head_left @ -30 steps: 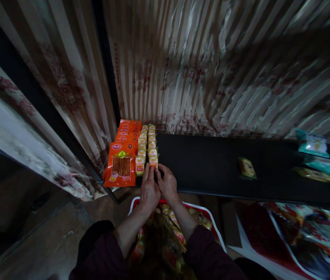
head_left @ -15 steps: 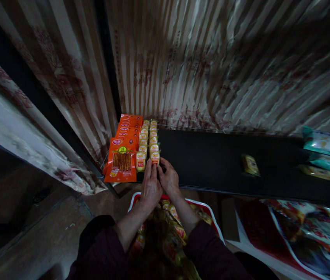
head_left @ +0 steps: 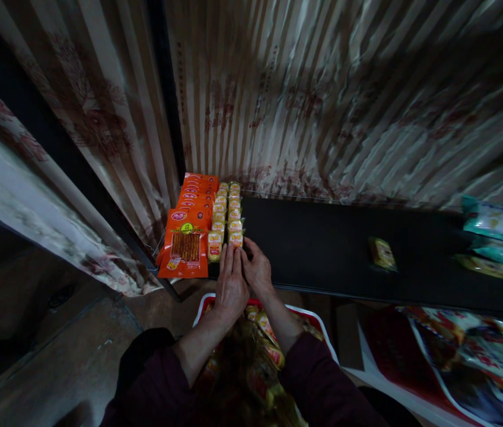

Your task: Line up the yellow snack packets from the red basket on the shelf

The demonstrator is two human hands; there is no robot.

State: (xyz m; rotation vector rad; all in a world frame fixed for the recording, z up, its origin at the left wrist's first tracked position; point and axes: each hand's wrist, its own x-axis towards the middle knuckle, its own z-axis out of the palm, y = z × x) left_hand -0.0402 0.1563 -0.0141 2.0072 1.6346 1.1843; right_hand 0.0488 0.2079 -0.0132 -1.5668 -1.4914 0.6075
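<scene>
Two rows of small yellow wrapped snack packets (head_left: 215,245) run from front to back near the left end of a black shelf (head_left: 314,243). The front snack packet (head_left: 235,236) of the right-hand row is between my hands at the shelf's front edge. My left hand (head_left: 232,284) has its fingers pressed together against its lower face. At the packet's right lower corner, my right hand (head_left: 258,270) curls its fingers in, close to my left fingertips. Beside the rows, overlapping orange snack bags (head_left: 185,244) form a column. My fingers hide the packet's lower part.
Below the shelf, between my knees, stands a white-rimmed red basket (head_left: 311,311) of yellow packets. One loose yellow packet (head_left: 382,254) lies farther right, with teal bags (head_left: 486,218) beyond it. Another bin (head_left: 438,379) holds larger bags. A dark post (head_left: 169,89) and striped curtain (head_left: 305,118) border the shelf.
My hands have drawn back very slightly from the front packet's face, baring a little more of its label. The rows and bags stay where they were.
</scene>
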